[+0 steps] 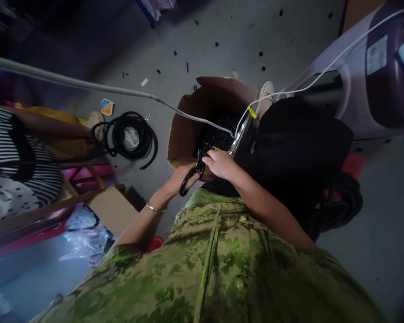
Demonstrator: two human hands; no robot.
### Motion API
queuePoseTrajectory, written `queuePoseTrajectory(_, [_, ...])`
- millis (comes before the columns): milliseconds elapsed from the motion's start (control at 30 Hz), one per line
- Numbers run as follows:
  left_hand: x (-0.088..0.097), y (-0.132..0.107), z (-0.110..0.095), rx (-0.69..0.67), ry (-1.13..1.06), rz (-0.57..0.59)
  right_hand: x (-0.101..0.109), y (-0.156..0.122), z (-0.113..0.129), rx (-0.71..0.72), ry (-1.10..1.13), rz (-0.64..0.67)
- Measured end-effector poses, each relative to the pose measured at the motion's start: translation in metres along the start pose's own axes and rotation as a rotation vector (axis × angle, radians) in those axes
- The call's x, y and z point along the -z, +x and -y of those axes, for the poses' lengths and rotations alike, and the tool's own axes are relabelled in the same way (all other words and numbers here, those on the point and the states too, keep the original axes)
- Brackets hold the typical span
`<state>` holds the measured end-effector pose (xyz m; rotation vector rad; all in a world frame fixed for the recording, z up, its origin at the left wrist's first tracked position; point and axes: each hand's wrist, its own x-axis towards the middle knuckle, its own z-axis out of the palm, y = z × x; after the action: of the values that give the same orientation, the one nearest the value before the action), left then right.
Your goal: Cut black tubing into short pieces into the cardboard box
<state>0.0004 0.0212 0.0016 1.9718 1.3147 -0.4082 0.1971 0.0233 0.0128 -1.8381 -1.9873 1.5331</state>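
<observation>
Both forearms reach forward and meet in front of the camo shirt [222, 264]. Left hand [175, 180] is closed round black scissors [189, 178]. Right hand [222, 163] is palm down with fingers curled just beside them; can't tell what it grips. Both are at the near rim of the open cardboard box [185, 130], which holds black cut bits [222, 128]. A clear tube [239, 133] runs down to the right hand. Coiled black hose [131, 134] lies left of the box. Beyond it the floor [229, 22] is open, with scattered bits.

No writing could be read. A white label [377, 54] on the purple appliance [385, 96] carried print too small to make out. An orange-and-blue sticker [107, 106] on the floor [229, 27] showed only blurred marks.
</observation>
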Motion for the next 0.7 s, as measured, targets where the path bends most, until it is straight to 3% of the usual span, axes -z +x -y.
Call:
queuePoseTrajectory(233, [0.0048, 0.0018, 0.0033, -0.064, 0.030, -0.004, -0.0026, -0.0007, -0.0005, 0.010, 0.041, -0.003])
queuePoseTrajectory(700, [0.0075, -0.0017, 0.0062, -0.058, 0.174, 0.054, -0.0035, 0.0035, 0.0003, 0.007, 0.028, 0.064])
